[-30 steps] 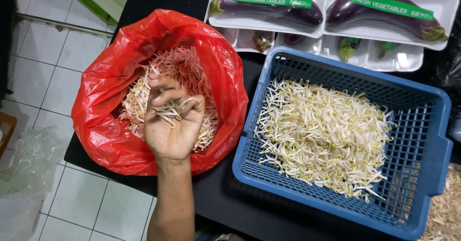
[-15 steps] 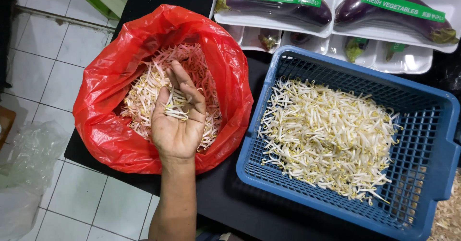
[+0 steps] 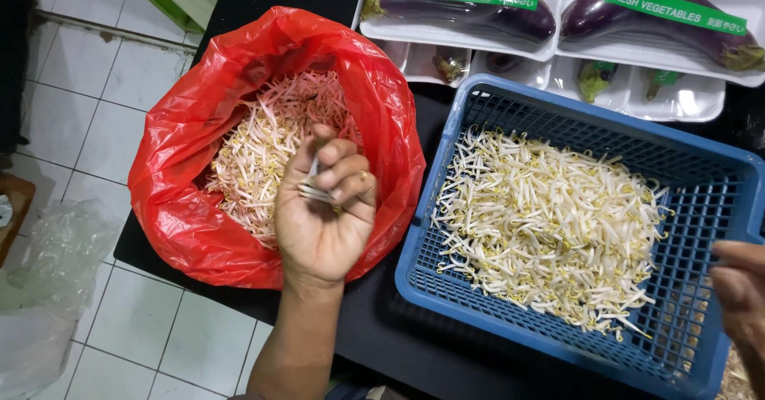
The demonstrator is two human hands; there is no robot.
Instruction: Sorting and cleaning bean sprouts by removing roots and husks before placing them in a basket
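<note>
- A small bunch of bean sprouts [image 3: 316, 190] is pinched in the grip of the left hand [image 3: 323, 221], whose fingers are curled shut over the pale stems; the palm is turned upward.
- That hand is held over the mouth of the red plastic bag [image 3: 191, 225], just above the heap of sprouts inside it [image 3: 255, 157].
- The pinched stems lie roughly crosswise in the grip, their ends poking out toward the bag's far side.
- The blue plastic basket [image 3: 446, 288] stands just beside the bag, on the side away from the tiled floor [image 3: 72, 129] — its near wall is almost touching the red plastic.
- A loose layer of sprouts [image 3: 550, 225] is spread over the basket's mesh bottom.
- From the bag, the left hand is much the nearer; the right hand [image 3: 741, 296] is seen only in part at the basket's far corner, against its rim, and whether it is grasping the rim cannot be told.
- Beyond the bag and basket, purple eggplants [image 3: 470, 13] in white foam trays [image 3: 550, 49] are laid on the dark worktop [image 3: 398, 344].
</note>
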